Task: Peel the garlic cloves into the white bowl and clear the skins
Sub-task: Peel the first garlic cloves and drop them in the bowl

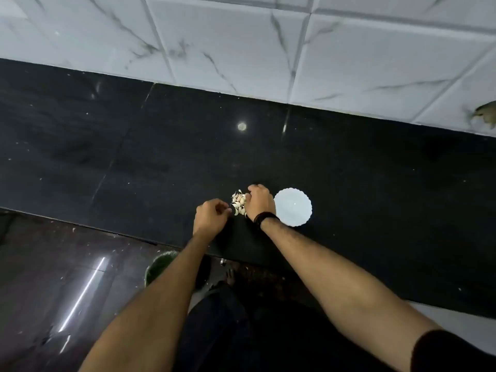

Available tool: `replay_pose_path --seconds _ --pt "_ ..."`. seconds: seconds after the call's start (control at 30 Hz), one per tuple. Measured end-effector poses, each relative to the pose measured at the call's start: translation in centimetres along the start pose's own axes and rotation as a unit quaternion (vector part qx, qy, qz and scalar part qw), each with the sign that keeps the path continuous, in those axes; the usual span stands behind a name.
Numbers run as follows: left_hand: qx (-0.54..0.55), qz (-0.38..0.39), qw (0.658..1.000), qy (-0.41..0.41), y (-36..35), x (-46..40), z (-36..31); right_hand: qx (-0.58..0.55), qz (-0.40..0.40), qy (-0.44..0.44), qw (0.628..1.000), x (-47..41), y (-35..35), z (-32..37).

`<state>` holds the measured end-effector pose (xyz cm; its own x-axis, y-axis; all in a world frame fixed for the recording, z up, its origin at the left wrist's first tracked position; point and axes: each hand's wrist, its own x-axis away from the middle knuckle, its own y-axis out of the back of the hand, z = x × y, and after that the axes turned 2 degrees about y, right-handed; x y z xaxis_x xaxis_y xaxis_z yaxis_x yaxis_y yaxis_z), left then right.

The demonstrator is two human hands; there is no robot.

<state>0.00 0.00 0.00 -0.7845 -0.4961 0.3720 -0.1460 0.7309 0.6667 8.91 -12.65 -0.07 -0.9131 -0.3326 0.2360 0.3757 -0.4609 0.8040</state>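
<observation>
Your left hand [212,214] sits curled at the pile's edge; whether it pinches a clove cannot be told. The garlic cloves [238,202] lie heaped between both hands. Your right hand [259,201] curls over them; its grip is hidden. The white bowl [293,207] stands just beside, placed for short drops.

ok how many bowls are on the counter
1. The white bowl sits on the black counter, just right of the right hand and the garlic pile. A green container is below the counter edge, not on it.
</observation>
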Motion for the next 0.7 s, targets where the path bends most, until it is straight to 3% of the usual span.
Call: replay_pose_path --seconds 0.23,0.5,0.57,0.7 --pt "0.017 0.003 1.0 -0.009 1.9 -2.6 -0.4 0.034 0.013 -0.035 0.999 -1.6 -0.3 0.6" --pt "0.053 0.032 0.998 -0.027 1.6 -5.6 -1.1 0.15 0.027 0.062 0.986 -1.8 -1.4 -0.2" --pt "0.06 0.045 0.997 -0.03 1.2 -6.0 -1.2 0.108 0.011 0.035 0.994 -1.9 -1.8 -0.5" --pt "0.101 0.059 0.993 -0.016 0.6 -6.2 -1.9 -0.084 -0.065 -0.036 0.994 -2.2 -2.0 -0.4"
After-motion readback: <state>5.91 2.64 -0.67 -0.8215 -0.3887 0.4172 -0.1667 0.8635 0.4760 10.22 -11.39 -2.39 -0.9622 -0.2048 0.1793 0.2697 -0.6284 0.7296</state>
